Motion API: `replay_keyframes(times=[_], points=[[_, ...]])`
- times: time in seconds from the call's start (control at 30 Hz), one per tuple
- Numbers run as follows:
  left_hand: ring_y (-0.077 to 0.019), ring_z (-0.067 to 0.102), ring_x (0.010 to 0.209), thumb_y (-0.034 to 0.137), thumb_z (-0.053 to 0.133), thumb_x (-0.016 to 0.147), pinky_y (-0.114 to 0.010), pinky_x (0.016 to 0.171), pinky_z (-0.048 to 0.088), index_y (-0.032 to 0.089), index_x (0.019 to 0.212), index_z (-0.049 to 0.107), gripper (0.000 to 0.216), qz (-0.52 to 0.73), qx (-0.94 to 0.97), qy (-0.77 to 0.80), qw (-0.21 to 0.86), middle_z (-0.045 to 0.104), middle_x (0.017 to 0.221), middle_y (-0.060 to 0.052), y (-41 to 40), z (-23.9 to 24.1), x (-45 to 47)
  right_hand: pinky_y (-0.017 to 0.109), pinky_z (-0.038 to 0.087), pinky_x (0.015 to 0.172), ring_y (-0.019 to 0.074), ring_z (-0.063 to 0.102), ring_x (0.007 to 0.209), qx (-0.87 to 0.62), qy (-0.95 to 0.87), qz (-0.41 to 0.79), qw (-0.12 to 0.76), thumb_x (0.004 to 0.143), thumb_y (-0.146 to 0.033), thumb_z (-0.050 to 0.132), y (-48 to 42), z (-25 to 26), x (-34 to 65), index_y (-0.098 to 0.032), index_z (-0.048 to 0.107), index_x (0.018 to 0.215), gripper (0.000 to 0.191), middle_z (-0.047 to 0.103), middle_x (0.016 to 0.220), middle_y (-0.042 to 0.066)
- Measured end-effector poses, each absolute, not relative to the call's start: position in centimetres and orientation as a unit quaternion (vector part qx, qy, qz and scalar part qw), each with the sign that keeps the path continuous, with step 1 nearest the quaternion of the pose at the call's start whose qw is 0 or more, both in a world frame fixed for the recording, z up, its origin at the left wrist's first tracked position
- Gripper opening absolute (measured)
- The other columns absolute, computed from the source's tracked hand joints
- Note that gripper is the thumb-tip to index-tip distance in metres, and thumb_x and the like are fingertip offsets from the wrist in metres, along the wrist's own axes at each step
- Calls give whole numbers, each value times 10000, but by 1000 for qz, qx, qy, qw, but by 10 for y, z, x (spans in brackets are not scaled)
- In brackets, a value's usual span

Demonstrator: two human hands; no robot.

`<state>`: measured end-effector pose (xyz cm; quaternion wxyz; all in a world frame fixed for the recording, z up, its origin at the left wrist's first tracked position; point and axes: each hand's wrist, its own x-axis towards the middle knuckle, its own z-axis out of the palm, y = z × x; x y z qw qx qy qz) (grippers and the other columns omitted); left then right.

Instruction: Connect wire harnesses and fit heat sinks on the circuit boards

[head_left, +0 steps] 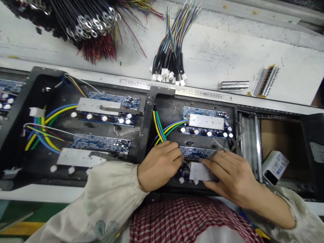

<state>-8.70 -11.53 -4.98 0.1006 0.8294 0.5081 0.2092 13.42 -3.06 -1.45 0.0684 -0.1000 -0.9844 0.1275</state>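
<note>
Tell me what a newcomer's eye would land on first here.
Both hands, left and right, press on the near blue board in the middle black tray. Bright yellow, green and blue wires curve in at their left. Black wire bundles fan across the white bench behind.

A single head-worn camera looks forward and steeply down from close above the counter (227,57). It faces the open black tray (162,101) at mid-frame, with the wearer's checked front at the bottom edge and wire bundles (172,44) along the far side.
</note>
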Motion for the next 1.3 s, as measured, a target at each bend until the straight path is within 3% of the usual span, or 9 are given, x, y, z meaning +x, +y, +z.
replay_keyframes(times=[0.17,0.37,0.67,1.3], points=[[-166,480,710,151,516,846,-316,603,399,152,736,640,167,171,836,511,103,571,702,-15,-119,-46,-87,372,452,650,232,546,770,-101,-985,127,66,853,-323,566,-32,-15,132,-46,610,1031,332,633,834,103],[-157,474,708,154,552,771,-385,876,393,163,697,606,92,150,835,510,139,559,676,-1,-120,-45,-88,346,399,589,214,535,706,-88,-988,112,64,890,-289,504,-34,-14,124,-41,635,991,298,625,767,88],[-163,460,634,124,529,790,-319,672,401,165,587,539,207,169,832,514,119,523,598,-7,-119,-47,-82,352,349,606,218,535,702,-81,-992,83,55,855,-130,482,-44,-14,121,-20,631,1005,239,616,734,78],[-155,473,595,113,514,796,-316,601,385,163,599,549,207,158,834,510,140,543,601,-6,-121,-44,-83,372,353,641,233,536,710,-92,-985,131,57,837,-100,443,-42,-16,121,-24,636,972,247,634,743,97]])
